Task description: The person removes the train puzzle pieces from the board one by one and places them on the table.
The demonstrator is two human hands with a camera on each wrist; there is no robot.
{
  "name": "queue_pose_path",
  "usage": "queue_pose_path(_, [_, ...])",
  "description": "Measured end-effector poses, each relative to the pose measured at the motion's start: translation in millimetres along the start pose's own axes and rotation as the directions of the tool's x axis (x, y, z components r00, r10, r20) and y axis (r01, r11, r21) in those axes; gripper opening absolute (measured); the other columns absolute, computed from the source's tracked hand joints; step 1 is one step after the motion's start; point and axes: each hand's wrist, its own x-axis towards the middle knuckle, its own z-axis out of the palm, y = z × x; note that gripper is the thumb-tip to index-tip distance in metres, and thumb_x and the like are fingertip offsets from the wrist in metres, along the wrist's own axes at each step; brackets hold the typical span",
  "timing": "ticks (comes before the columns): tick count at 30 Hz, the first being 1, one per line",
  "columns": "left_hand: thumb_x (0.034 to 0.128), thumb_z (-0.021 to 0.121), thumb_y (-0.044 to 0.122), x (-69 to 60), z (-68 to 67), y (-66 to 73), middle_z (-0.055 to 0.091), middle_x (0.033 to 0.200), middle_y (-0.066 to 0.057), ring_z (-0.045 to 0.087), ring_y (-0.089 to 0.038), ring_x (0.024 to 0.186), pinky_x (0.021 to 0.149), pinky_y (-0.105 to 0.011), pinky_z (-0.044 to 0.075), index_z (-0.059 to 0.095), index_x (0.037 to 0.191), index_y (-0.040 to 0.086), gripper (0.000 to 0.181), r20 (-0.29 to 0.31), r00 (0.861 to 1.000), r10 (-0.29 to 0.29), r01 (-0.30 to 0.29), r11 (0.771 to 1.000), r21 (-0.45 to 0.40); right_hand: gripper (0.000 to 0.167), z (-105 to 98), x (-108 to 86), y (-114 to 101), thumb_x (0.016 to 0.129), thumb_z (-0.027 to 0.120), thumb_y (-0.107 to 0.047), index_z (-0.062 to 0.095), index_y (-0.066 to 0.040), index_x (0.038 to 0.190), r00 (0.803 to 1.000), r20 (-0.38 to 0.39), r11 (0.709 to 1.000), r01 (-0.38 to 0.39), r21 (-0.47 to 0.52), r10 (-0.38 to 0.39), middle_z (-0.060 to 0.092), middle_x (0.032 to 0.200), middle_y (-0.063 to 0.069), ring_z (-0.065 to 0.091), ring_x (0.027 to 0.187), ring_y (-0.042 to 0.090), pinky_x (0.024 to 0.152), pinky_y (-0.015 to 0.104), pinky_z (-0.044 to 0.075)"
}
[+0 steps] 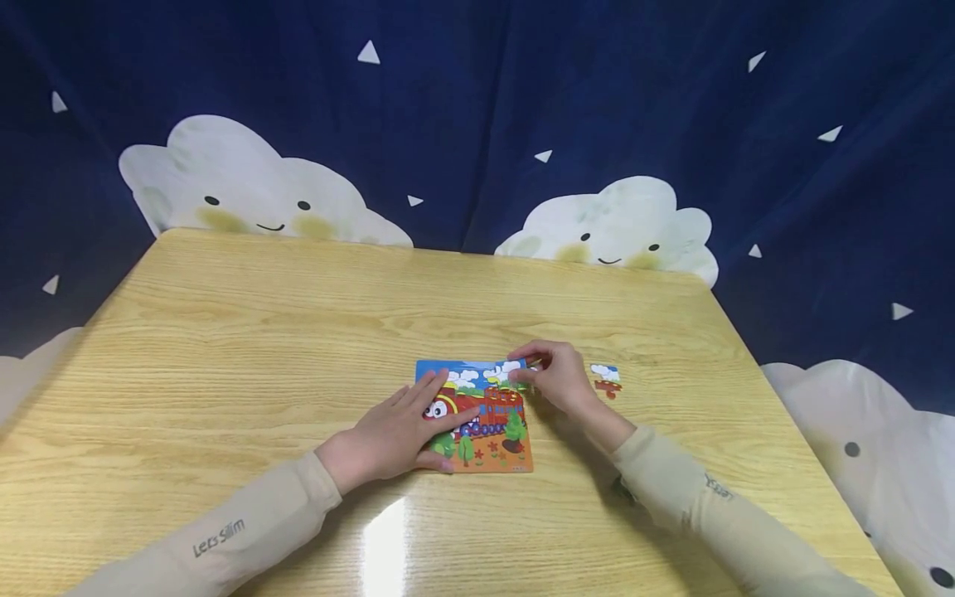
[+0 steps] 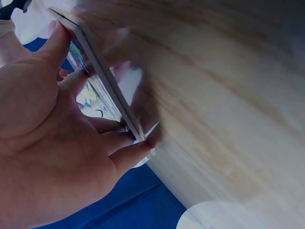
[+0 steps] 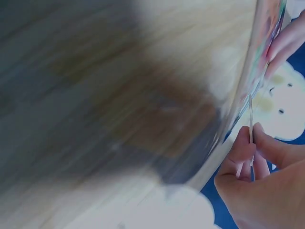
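Observation:
A jigsaw puzzle with a red train, trees and clouds lies on the table. My left hand rests on its left part with fingers spread; in the left wrist view the hand has its thumb and fingertips along the board. At the puzzle's upper right, my right hand pinches a piece, mostly hidden by the fingers. The right wrist view shows the hand gripping this thin piece edge-on between thumb and fingers, beside the board's edge.
Right of my right hand, a loose cloud piece and a red piece lie close together on the wooden table. Behind the table hangs a dark blue cloth with white clouds and triangles.

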Motion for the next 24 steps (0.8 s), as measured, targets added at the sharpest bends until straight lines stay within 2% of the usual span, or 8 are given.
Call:
queue_pose_path(5, [0.0911,0.061,0.048,-0.5,-0.3,-0.3,0.017,0.156,-0.03,0.018,-0.043,0.145,0.111,-0.055,0.028,0.041,0.151,0.023,0.069,0.003,1.0,0.003,-0.003,1.0,-0.003,0.021,-22.2,-0.7,16.8,0.079,0.081,-0.007,0.075,-0.002,0.099,0.999,-0.015,0.999,-0.042,0.006,0.042,0.067,0.084,0.006,0.047,0.054,0.009,0.047,0.021,0.041])
queue_pose_path(12, [0.0911,0.062,0.048,0.0,1.2,-0.9,0.017,0.157,-0.03,0.017,-0.043,0.145,0.112,-0.055,0.027,0.041,0.152,0.023,0.069,0.002,1.0,0.008,-0.008,1.0,-0.005,0.021,-51.1,0.0,38.0,0.08,0.08,-0.006,0.074,0.002,0.099,0.997,-0.043,0.998,-0.058,-0.034,0.056,0.064,0.082,0.008,0.05,0.057,0.011,0.048,0.022,0.044])
queue_pose_path(15, [0.0914,0.062,0.048,0.2,1.4,-1.0,0.018,0.156,-0.03,0.018,-0.043,0.145,0.112,-0.055,0.027,0.04,0.152,0.022,0.069,-0.001,1.0,0.011,-0.011,1.0,-0.001,0.024,-62.2,1.2,45.1,0.08,0.08,-0.005,0.073,0.005,0.101,0.997,-0.04,0.997,-0.069,-0.032,0.067,0.062,0.077,0.006,0.05,0.054,0.012,0.046,0.021,0.042])
queue_pose_path(20, [0.0919,0.061,0.048,0.2,2.0,-0.9,0.018,0.156,-0.03,0.018,-0.043,0.144,0.112,-0.054,0.028,0.04,0.152,0.022,0.069,-0.003,1.0,0.011,-0.011,1.0,0.011,0.026,-72.1,2.9,54.0,0.081,0.079,-0.004,0.072,0.005,0.104,0.992,-0.013,0.992,-0.128,-0.017,0.127,0.06,0.066,0.003,0.046,0.047,0.012,0.04,0.021,0.035])
queue_pose_path(24, [0.092,0.061,0.048,0.0,1.8,-0.6,0.018,0.156,-0.03,0.018,-0.043,0.144,0.112,-0.054,0.028,0.04,0.152,0.022,0.069,-0.004,1.0,0.012,-0.012,1.0,0.011,0.024,-74.0,4.5,58.7,0.083,0.078,-0.005,0.072,0.003,0.105,0.988,-0.002,0.987,-0.155,-0.043,0.155,0.062,0.067,0.005,0.045,0.046,0.013,0.039,0.021,0.034])
